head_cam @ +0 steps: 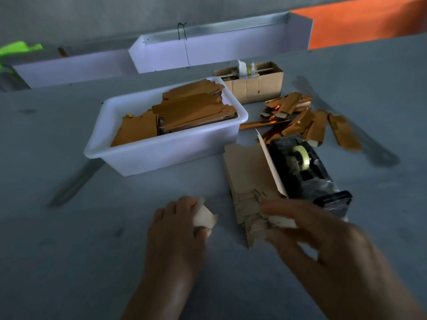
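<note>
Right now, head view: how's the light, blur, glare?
Head view: dim, bluish light; motion blur smears the left hand pinching a card scrap and the right hand gripping the card stack; glare on the gold strips; tape dispenser fairly sharp.

There are one white tub [161, 155], one cardboard box [254, 87], one tape dispenser [307, 179], two long white trays [219, 50] [69, 68], one stack of card blanks [249, 172], one small card piece [204, 215].

Dim, bluish light; motion blur throughout, wide-angle bending at the edges.
</note>
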`<act>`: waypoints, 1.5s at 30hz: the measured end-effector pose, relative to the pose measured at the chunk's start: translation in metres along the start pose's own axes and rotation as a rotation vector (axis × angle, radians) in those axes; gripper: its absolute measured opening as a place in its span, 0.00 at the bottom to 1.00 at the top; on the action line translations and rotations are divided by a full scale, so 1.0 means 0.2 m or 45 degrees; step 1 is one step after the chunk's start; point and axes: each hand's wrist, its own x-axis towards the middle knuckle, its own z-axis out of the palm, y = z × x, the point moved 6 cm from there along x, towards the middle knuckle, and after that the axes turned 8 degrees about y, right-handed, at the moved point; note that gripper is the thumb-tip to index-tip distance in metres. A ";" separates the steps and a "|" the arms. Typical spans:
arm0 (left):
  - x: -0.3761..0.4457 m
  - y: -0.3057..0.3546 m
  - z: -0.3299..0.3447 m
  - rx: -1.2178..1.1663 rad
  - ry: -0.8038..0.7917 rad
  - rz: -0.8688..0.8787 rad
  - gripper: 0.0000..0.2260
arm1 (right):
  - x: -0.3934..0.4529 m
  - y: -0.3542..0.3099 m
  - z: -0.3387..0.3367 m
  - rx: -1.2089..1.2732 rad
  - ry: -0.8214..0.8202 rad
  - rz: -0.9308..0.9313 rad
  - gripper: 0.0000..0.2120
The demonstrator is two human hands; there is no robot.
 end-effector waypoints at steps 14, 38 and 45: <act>0.04 0.20 -0.03 -1.510 -0.429 -0.550 0.19 | -0.09 0.14 0.36 1.035 -0.332 0.876 0.25; -0.05 0.09 -0.14 -1.572 -0.451 -0.451 0.08 | -0.04 0.20 0.23 1.017 -0.021 0.849 0.10; 0.00 0.14 -0.17 -1.405 -0.200 -0.350 0.03 | 0.01 0.20 0.18 0.918 0.120 0.761 0.10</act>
